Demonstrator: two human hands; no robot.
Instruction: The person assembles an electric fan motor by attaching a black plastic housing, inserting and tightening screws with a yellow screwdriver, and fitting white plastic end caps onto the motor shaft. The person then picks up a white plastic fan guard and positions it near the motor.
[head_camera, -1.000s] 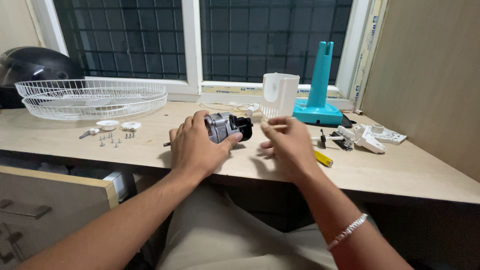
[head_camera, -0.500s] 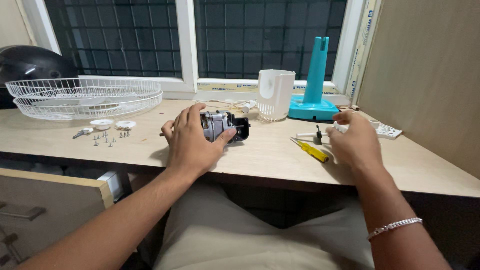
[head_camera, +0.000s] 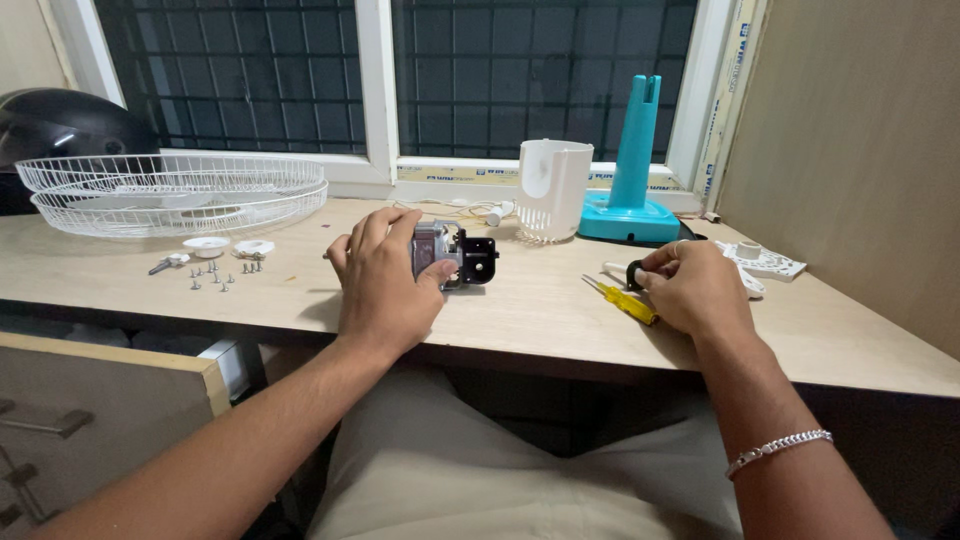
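Left hand (head_camera: 385, 282) is clamped over the motor (head_camera: 447, 253), fingers wrapped across its top, thumb pressed on the near side. Right hand (head_camera: 695, 290) is curled by the table's right side, fingertips pinched on a small black part (head_camera: 634, 274). The motor sits mid-table (head_camera: 520, 315): ribbed grey metal body, boxy black plastic end facing right. Just left of the right hand lies a yellow-handled screwdriver (head_camera: 624, 299). Behind stand a slotted white plastic housing (head_camera: 551, 188) and a smooth teal stand (head_camera: 634, 165). Far left, white wire grilles (head_camera: 172, 190), round and stacked, with loose metal screws (head_camera: 213, 277) before them on pale wood.
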